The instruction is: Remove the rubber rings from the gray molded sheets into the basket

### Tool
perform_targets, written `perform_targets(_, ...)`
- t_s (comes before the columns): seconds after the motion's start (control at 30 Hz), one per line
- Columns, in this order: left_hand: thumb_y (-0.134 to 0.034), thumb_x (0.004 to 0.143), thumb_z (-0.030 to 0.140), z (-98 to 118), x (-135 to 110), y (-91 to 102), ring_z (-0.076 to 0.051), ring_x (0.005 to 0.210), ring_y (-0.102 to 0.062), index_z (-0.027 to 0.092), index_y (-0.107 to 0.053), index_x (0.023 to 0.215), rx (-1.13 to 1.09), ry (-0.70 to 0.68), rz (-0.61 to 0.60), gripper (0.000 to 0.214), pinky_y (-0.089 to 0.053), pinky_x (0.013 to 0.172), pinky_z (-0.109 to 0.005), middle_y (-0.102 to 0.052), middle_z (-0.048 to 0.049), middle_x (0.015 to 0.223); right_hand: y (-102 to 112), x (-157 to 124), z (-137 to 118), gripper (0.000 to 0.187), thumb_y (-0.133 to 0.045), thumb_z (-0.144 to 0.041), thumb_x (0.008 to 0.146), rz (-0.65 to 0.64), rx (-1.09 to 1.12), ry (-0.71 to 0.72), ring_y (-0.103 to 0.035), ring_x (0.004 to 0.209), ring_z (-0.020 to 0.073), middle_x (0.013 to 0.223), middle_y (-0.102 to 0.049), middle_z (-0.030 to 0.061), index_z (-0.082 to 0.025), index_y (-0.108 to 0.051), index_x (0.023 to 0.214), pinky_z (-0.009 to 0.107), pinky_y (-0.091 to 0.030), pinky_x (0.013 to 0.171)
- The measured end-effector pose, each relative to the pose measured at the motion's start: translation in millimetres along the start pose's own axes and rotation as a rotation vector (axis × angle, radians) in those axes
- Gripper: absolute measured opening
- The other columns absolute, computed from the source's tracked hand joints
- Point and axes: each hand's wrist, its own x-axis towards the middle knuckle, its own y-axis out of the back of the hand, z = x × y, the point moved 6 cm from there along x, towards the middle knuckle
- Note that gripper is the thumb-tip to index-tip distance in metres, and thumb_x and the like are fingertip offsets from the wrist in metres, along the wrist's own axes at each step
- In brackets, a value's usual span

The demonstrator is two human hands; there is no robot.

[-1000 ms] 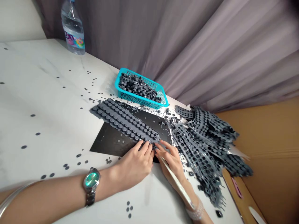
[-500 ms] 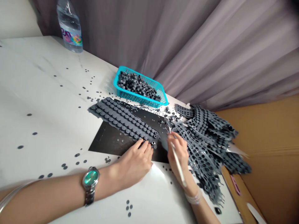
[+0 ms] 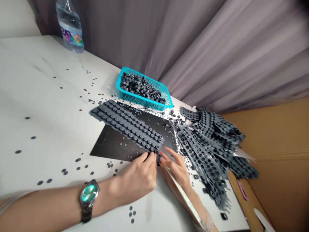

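A grey rubber keypad sheet (image 3: 125, 125) with rows of round keys lies slanted across a black mat (image 3: 113, 145). My left hand (image 3: 137, 175), with a steel wristwatch (image 3: 89, 195) on its wrist, has its fingertips curled on the sheet's near end. My right hand (image 3: 176, 170) touches the same end from the right, its fingertips beside the left hand's. A long thin white stick (image 3: 183, 199) lies in my right hand, running back along the palm toward the wrist. Its tip is hidden by the hand.
A turquoise plastic basket (image 3: 145, 103) full of small grey rubber pieces stands behind the mat. A heap of punched rubber sheets (image 3: 205, 151) lies to the right. Small black rubber bits dot the white table (image 3: 36, 71). A water bottle (image 3: 70, 29) stands at the back.
My right hand has moved left from beside the mat back to the sheet's end, and the white stick has swung down along it. The left hand stays on the sheet.
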Motion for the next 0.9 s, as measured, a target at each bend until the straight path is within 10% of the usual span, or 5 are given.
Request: perform_targets(0.9,-0.053,0.084,0.020,0,3,-2.9,-0.030,0.104,-0.063,0.003,-0.069,0.105,0.039,-0.057,-0.009,0.031,-0.042,0.100,-0.045,-0.070,-0.0196,0.107,0,19,-16,0.022,-0.044,-0.011,0.095,-0.127,-0.124,0.165,-0.059,0.118,0.0218,0.116,-0.069,0.0135,-0.017,-0.061,0.107,0.036,-0.051,0.085)
